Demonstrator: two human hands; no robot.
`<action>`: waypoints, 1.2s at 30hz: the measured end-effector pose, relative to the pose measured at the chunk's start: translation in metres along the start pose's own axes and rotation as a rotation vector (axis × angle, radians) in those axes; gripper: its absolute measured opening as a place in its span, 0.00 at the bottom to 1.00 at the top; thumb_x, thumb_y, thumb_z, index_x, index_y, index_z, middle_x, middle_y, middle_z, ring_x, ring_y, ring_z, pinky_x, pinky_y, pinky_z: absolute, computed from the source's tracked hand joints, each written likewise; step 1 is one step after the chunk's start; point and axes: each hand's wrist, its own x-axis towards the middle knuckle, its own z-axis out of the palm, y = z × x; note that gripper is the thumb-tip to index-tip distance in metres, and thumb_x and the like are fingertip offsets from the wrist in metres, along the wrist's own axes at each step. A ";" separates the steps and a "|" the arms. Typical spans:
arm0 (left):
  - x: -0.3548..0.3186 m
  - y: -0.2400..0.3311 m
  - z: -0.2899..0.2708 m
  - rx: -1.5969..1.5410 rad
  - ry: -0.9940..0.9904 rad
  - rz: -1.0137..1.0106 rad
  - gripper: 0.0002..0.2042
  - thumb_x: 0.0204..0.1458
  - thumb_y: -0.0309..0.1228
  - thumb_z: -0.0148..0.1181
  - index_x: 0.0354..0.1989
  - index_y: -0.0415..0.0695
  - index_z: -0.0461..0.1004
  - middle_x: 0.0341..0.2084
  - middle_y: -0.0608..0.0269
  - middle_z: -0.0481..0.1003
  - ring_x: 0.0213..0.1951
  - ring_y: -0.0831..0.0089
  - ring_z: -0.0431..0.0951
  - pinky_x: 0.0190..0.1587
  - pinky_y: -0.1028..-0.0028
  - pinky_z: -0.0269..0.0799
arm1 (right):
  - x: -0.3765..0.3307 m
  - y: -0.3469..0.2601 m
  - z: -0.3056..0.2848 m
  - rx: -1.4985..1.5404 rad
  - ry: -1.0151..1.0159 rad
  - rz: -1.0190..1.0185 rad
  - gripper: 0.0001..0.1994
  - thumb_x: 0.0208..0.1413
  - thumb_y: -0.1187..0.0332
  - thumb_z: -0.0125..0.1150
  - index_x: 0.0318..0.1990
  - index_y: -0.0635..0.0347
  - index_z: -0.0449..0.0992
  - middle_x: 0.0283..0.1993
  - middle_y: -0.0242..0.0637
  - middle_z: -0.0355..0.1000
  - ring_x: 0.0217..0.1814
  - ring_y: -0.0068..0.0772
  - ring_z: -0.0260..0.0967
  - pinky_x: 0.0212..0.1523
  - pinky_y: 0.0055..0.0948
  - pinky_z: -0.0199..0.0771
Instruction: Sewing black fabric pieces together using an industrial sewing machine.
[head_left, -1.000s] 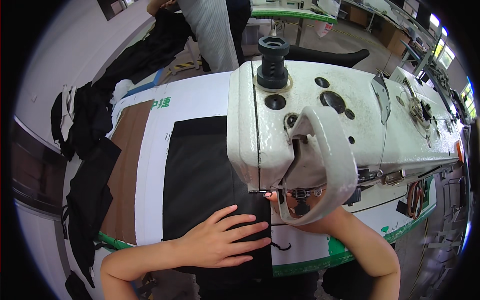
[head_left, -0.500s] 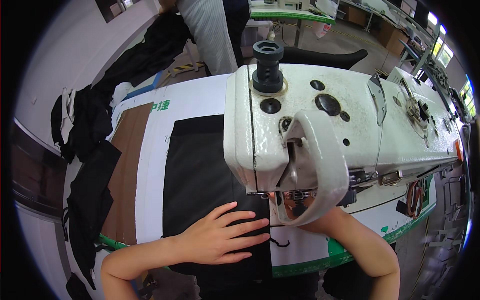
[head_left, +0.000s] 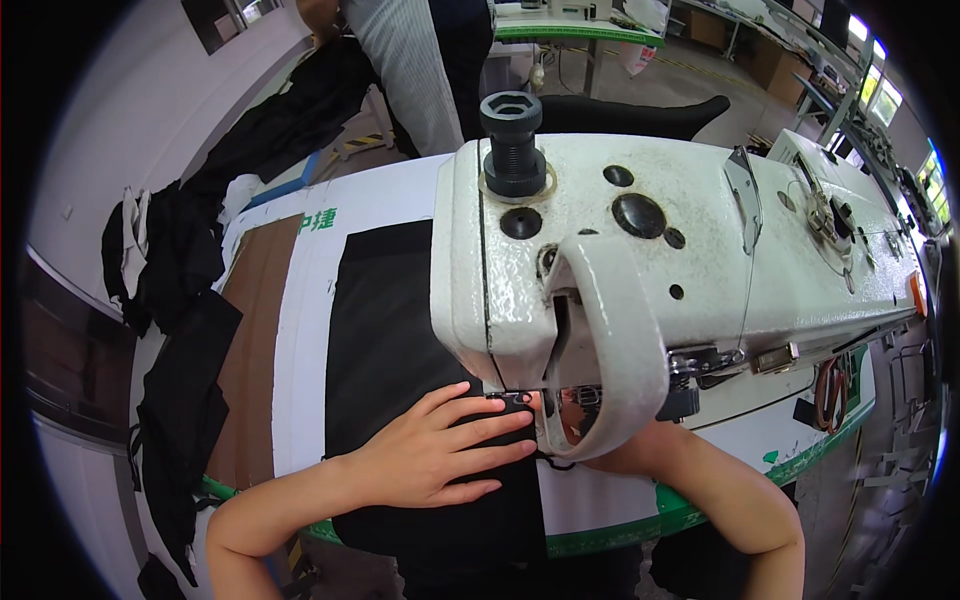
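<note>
My left hand [head_left: 435, 445] lies flat with its fingers spread on a black fabric panel [head_left: 380, 300]. The panel stretches along the left side of a white sewing machine [head_left: 580, 180], and its near end hangs over the table's front edge. My left fingertips are close to the sewing area under the machine head. My right hand [head_left: 622, 455] reaches in from the right, at the panel's right edge. A white curved guard [head_left: 635, 340] and the machine head hide most of its fingers. A short dark thread tail [head_left: 558, 464] shows at the fabric's edge.
A brown board [head_left: 255, 350] lies on the white table [head_left: 305, 300] at left, beside heaped black cloth [head_left: 175, 380]. Green trim [head_left: 620, 535] borders the table's front. Beyond it, a person in striped clothing [head_left: 405, 70] stands near another table [head_left: 560, 30].
The black panel has slid slightly away from me, and my left hand has moved a little forward with it. The thread tail is now nearer the guard. The view has shifted slightly.
</note>
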 end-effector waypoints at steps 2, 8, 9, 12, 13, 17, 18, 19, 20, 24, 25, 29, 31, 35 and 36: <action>-0.001 -0.004 0.000 0.011 0.001 -0.011 0.25 0.60 0.46 0.59 0.67 0.61 0.69 0.69 0.69 0.65 0.66 0.67 0.65 0.70 0.54 0.55 | 0.013 -0.013 -0.020 -0.003 -0.014 0.052 0.11 0.48 0.58 0.69 0.26 0.54 0.77 0.28 0.32 0.74 0.25 0.38 0.75 0.20 0.40 0.71; 0.008 -0.011 -0.005 0.038 0.040 0.020 0.24 0.60 0.44 0.60 0.66 0.59 0.70 0.63 0.65 0.68 0.58 0.62 0.68 0.66 0.56 0.60 | 0.009 -0.002 -0.005 -0.007 0.035 0.029 0.10 0.50 0.58 0.68 0.27 0.51 0.75 0.27 0.30 0.73 0.24 0.39 0.75 0.19 0.40 0.70; 0.009 -0.012 -0.006 0.026 0.063 0.020 0.24 0.59 0.44 0.60 0.65 0.59 0.71 0.57 0.63 0.69 0.55 0.61 0.68 0.64 0.57 0.61 | 0.010 -0.003 -0.005 -0.036 0.056 0.032 0.10 0.51 0.59 0.68 0.27 0.50 0.75 0.27 0.30 0.72 0.24 0.39 0.74 0.19 0.40 0.70; 0.013 -0.019 -0.009 -0.009 0.100 0.023 0.24 0.58 0.42 0.62 0.64 0.58 0.73 0.40 0.59 0.67 0.47 0.61 0.68 0.59 0.59 0.64 | 0.009 -0.001 -0.005 -0.053 0.053 0.042 0.09 0.51 0.60 0.67 0.28 0.50 0.75 0.27 0.29 0.72 0.25 0.38 0.75 0.20 0.41 0.71; 0.013 -0.021 -0.009 -0.005 0.082 0.018 0.24 0.58 0.41 0.62 0.64 0.59 0.72 0.39 0.59 0.67 0.47 0.61 0.68 0.57 0.60 0.64 | 0.007 0.000 -0.004 -0.054 0.054 0.043 0.09 0.51 0.60 0.67 0.28 0.50 0.75 0.27 0.29 0.72 0.25 0.38 0.75 0.20 0.41 0.71; 0.014 -0.031 -0.008 0.009 0.061 0.013 0.24 0.59 0.41 0.61 0.66 0.61 0.72 0.41 0.59 0.69 0.47 0.60 0.68 0.54 0.63 0.64 | 0.005 0.002 -0.002 -0.026 0.100 -0.015 0.08 0.51 0.61 0.67 0.28 0.50 0.75 0.26 0.29 0.72 0.25 0.39 0.74 0.20 0.41 0.71; 0.015 -0.033 -0.007 0.009 0.061 0.012 0.24 0.59 0.41 0.61 0.66 0.61 0.72 0.41 0.59 0.69 0.47 0.60 0.68 0.54 0.63 0.64 | 0.006 0.002 -0.003 -0.013 0.129 -0.038 0.08 0.51 0.61 0.67 0.28 0.51 0.74 0.26 0.30 0.72 0.25 0.39 0.74 0.21 0.40 0.71; 0.015 -0.035 -0.007 -0.004 0.092 0.016 0.24 0.59 0.41 0.61 0.66 0.61 0.72 0.43 0.58 0.70 0.47 0.60 0.69 0.54 0.63 0.64 | 0.007 0.001 -0.004 -0.013 0.129 -0.039 0.08 0.51 0.61 0.67 0.28 0.51 0.74 0.26 0.30 0.72 0.25 0.39 0.74 0.21 0.40 0.71; 0.016 -0.037 -0.006 -0.016 0.123 0.020 0.24 0.59 0.41 0.60 0.66 0.62 0.72 0.45 0.58 0.71 0.47 0.60 0.69 0.55 0.63 0.64 | 0.007 0.000 -0.007 0.000 0.110 -0.008 0.08 0.51 0.61 0.66 0.28 0.51 0.74 0.26 0.30 0.72 0.26 0.39 0.74 0.21 0.40 0.71; 0.017 -0.047 -0.004 -0.019 0.157 0.062 0.22 0.59 0.41 0.61 0.63 0.59 0.74 0.46 0.58 0.72 0.50 0.60 0.69 0.56 0.62 0.64 | 0.007 0.000 -0.008 -0.021 0.062 0.026 0.08 0.51 0.61 0.66 0.28 0.52 0.75 0.26 0.32 0.71 0.27 0.39 0.75 0.22 0.40 0.72; 0.017 -0.046 -0.005 -0.019 0.158 0.059 0.22 0.59 0.41 0.61 0.63 0.59 0.74 0.46 0.58 0.72 0.50 0.60 0.69 0.56 0.62 0.64 | 0.008 0.000 -0.010 -0.020 0.060 0.024 0.08 0.51 0.61 0.66 0.28 0.52 0.75 0.26 0.32 0.71 0.27 0.39 0.75 0.22 0.40 0.72; 0.019 -0.041 -0.010 0.180 0.194 0.153 0.19 0.58 0.40 0.64 0.57 0.52 0.78 0.40 0.69 0.73 0.46 0.68 0.73 0.58 0.65 0.67 | 0.010 -0.003 -0.016 0.028 0.035 0.069 0.10 0.51 0.58 0.68 0.32 0.51 0.77 0.27 0.32 0.73 0.28 0.40 0.76 0.23 0.41 0.73; 0.020 -0.040 -0.011 0.231 0.245 0.178 0.19 0.57 0.40 0.64 0.56 0.50 0.78 0.39 0.71 0.73 0.45 0.71 0.74 0.59 0.66 0.68 | 0.011 -0.004 -0.015 0.045 0.024 0.085 0.11 0.51 0.57 0.68 0.34 0.51 0.78 0.28 0.32 0.74 0.29 0.40 0.76 0.24 0.41 0.73; 0.017 -0.040 -0.012 0.203 0.255 0.160 0.19 0.57 0.40 0.64 0.57 0.51 0.78 0.40 0.71 0.73 0.46 0.71 0.74 0.60 0.66 0.68 | 0.010 -0.004 -0.013 0.005 -0.030 0.069 0.15 0.50 0.53 0.70 0.38 0.50 0.79 0.31 0.33 0.76 0.31 0.42 0.78 0.25 0.41 0.75; 0.018 -0.041 -0.014 0.205 0.239 0.162 0.19 0.57 0.39 0.64 0.57 0.51 0.78 0.40 0.71 0.73 0.46 0.71 0.74 0.59 0.66 0.68 | 0.010 -0.002 -0.012 0.002 -0.014 0.038 0.16 0.50 0.52 0.70 0.40 0.50 0.78 0.32 0.34 0.76 0.31 0.42 0.78 0.24 0.41 0.75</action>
